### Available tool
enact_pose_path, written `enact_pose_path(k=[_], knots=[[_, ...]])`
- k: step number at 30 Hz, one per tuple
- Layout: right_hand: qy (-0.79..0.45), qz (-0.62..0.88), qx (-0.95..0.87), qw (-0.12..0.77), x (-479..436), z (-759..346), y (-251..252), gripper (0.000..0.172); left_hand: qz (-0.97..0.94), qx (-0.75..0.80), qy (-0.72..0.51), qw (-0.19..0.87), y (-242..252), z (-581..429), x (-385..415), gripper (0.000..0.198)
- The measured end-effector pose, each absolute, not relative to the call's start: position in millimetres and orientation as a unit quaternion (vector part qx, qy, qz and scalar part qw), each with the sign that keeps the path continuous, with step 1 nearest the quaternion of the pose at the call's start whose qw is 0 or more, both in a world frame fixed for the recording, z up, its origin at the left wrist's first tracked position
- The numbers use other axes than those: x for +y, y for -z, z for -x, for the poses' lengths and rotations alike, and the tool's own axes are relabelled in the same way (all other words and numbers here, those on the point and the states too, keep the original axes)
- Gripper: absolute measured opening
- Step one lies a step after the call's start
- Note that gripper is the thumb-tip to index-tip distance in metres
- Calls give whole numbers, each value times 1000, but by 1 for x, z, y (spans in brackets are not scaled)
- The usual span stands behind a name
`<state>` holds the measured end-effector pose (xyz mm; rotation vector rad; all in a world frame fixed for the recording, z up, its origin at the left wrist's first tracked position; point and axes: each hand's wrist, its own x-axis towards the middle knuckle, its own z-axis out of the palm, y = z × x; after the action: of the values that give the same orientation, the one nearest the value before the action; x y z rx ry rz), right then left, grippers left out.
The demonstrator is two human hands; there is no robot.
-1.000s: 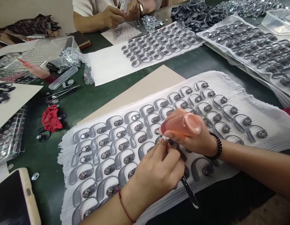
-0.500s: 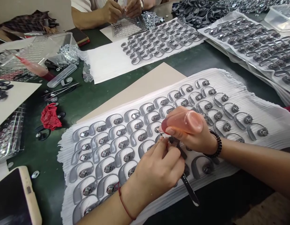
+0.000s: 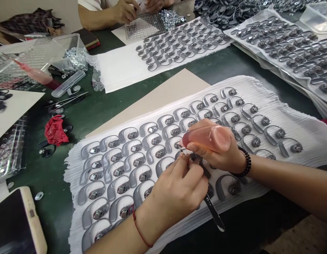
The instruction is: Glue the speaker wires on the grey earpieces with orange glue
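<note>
On the white pleated sheet (image 3: 258, 90), we gripped one soft pink squeeze bottle (image 3: 207, 137) in our right hand (image 3: 218, 151); our left hand (image 3: 176, 194) pinched one steel tweezers (image 3: 212, 211), their tips hidden between both hands.

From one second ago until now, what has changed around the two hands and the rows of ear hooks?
Almost nothing. The view slid slightly, so everything sits a little higher in the picture. The right hand still grips the pink bottle, and the left hand still holds the tweezers at the same ear hook. No part was picked up or let go; the white sheet did not shift.
</note>
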<state>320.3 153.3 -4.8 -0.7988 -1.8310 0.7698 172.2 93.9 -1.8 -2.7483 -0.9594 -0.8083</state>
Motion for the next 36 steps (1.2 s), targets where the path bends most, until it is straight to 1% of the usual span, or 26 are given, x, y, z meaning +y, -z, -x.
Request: enact_pose_path(k=[8, 14, 18, 25, 33, 36], knots=[[-287, 351, -756, 472, 152, -321, 6, 16, 910, -313, 267, 55, -1, -172, 95, 15], [-268, 344, -765, 474, 153, -322, 4, 17, 910, -316, 265, 50, 0, -171, 95, 12], [-253, 341, -771, 475, 154, -323, 3, 17, 908, -319, 269, 50, 0, -171, 93, 12], [-263, 342, -765, 479, 155, -322, 4, 16, 909, -323, 260, 52, -1, -171, 94, 16], [-283, 334, -765, 473, 154, -321, 5, 16, 909, -323, 261, 46, 0, -171, 94, 14], [-287, 328, -765, 475, 154, -321, 5, 13, 907, -327, 263, 35, -1, -172, 95, 14]])
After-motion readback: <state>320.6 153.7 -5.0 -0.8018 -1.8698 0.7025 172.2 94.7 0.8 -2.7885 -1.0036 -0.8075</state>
